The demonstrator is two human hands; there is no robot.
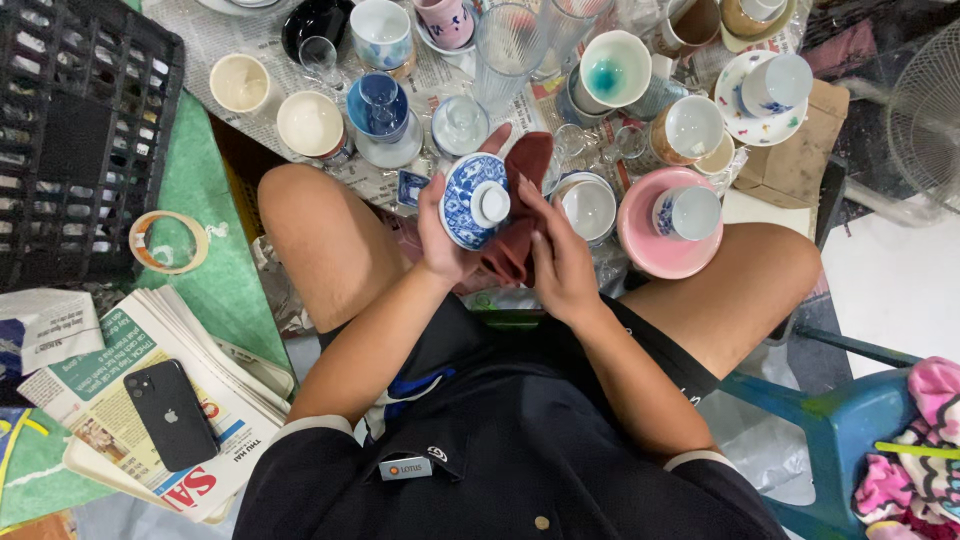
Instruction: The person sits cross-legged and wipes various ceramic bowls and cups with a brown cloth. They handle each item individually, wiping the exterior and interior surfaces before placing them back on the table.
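Note:
My left hand (445,245) holds a small blue-and-white patterned ceramic lid (468,200) with a white knob, tilted toward the camera. My right hand (560,262) grips a dark red cloth (518,215) that lies pressed against the lid's right side. Both hands sit above my bare knees, just in front of a spread of cups.
Many cups, glasses and saucers stand on newspaper ahead, among them a pink bowl (662,240) with a cup inside. A black crate (80,130) is at the left, a tape roll (168,242) beside it. A phone (170,413) lies on stacked newspapers. A blue stool (850,420) is at the right.

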